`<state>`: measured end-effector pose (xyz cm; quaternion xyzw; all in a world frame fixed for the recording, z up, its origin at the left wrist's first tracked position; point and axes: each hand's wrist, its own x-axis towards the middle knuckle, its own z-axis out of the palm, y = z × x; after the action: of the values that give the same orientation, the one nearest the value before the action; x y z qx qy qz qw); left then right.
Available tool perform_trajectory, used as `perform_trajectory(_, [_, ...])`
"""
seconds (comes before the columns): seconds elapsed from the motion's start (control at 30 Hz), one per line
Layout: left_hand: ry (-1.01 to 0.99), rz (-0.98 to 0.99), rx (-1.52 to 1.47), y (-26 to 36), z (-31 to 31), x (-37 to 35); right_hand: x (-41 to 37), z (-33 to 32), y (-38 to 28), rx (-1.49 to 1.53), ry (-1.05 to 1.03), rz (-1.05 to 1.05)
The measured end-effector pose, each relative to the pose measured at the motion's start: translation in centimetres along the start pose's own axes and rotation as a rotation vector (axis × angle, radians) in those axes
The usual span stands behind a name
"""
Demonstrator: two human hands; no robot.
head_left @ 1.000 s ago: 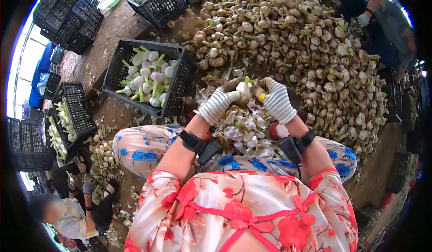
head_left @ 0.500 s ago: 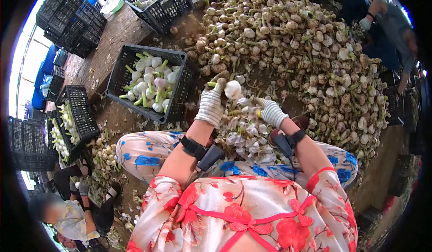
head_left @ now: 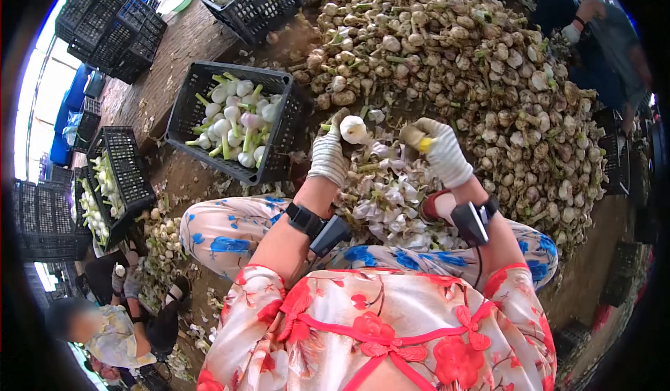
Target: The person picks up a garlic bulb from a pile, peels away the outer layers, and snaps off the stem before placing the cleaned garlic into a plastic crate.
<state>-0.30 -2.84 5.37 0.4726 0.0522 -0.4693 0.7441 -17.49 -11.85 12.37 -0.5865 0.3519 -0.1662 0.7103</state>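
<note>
My left hand [head_left: 329, 152], in a striped glove with a darker palm, is closed around the stem of a garlic bulb [head_left: 354, 130], its pale head facing right. Gloved as well, my right hand [head_left: 444, 152] curls around a small yellow-handled tool [head_left: 424, 144]; its working end is hidden or too small to make out. A gap separates this hand from the bulb. Below both hands lies a heap of papery garlic skins [head_left: 391, 199]. To the left of my left hand stands a black crate [head_left: 183, 105] partly filled with cleaned garlic bulbs [head_left: 234, 122] with green stems.
A large pile of unpeeled garlic [head_left: 447, 49] spreads ahead and to the right. More crates of garlic stand at the upper left [head_left: 262, 12] and left [head_left: 125, 171]. A co-worker [head_left: 115, 328] sits at lower left; another person [head_left: 607, 49] is at upper right.
My right hand has moved right and away from the bulb, turning so more of the yellow handle shows. My left hand keeps hold of the garlic, with the bulb slightly lower and turned.
</note>
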Motion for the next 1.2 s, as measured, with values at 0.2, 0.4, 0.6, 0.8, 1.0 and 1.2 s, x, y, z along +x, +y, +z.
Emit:
perform_trajectory(0.2, [-0.027,0.105,0.142,-2.4,0.3,0.4,2.4,2.8,5.6,-0.482,0.009,-0.261])
perform_trajectory(0.4, [0.138,0.086,0.047,-0.3,-0.6,1.3,1.0,1.8,1.3,0.115,-0.128,-0.092])
perform_trajectory(0.6, [0.178,0.038,0.342,-0.7,-0.1,-0.9,4.5,3.2,7.9,-0.338,-0.057,-0.187])
perform_trajectory(0.8, [0.064,0.357,0.261,-0.3,-1.0,0.6,6.8,3.3,8.6,0.341,-0.129,0.087])
perform_trajectory(1.0, [-0.021,0.394,0.200,-1.4,-0.6,-0.1,4.8,3.7,4.2,0.303,-0.239,0.219])
perform_trajectory(1.2, [0.174,0.345,0.167,0.4,-3.4,2.3,6.3,-4.3,15.0,0.389,0.004,0.453])
